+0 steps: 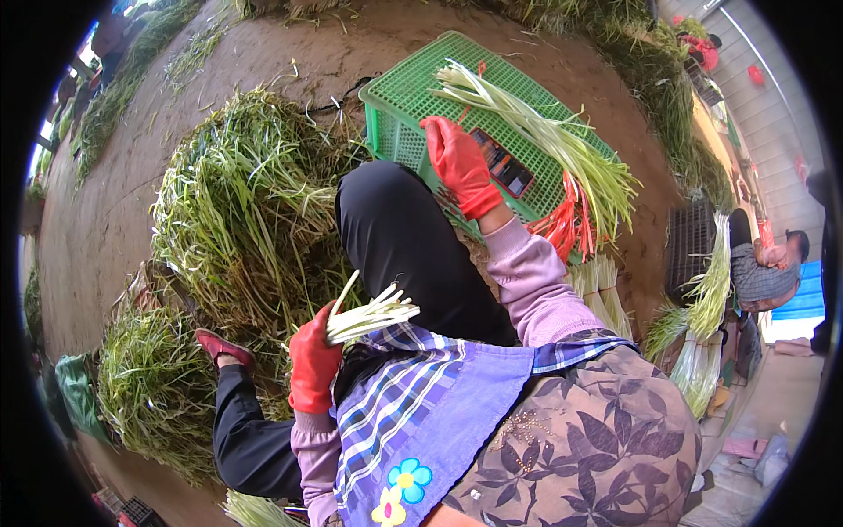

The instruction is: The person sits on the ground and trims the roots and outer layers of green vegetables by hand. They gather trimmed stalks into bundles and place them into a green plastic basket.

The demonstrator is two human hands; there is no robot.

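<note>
My left hand (317, 359), in a red rubber glove, is closed around a small bunch of pale, thin leafy-vegetable stalks (375, 315); their whitish ends point right, over my lap. One stalk stands apart from the rest. My right hand (458, 161), also red-gloved, is raised by the near edge of an upturned green plastic crate (411, 79). Its fingers are curled in, and nothing shows in them. On the crate lie a larger bunch of long green-white stalks (527, 122), a smartphone (502, 163) with a lit screen and a bundle of red plastic ties (568, 221).
Heaps of loose greens (244, 197) lie before and left of me, around my red shoe (226, 348). Tied bundles (600, 290) stand beside the crate. A dark plastic crate (689, 247) is at the right, near another person (767, 273). More greens line the earthen floor (112, 217).
</note>
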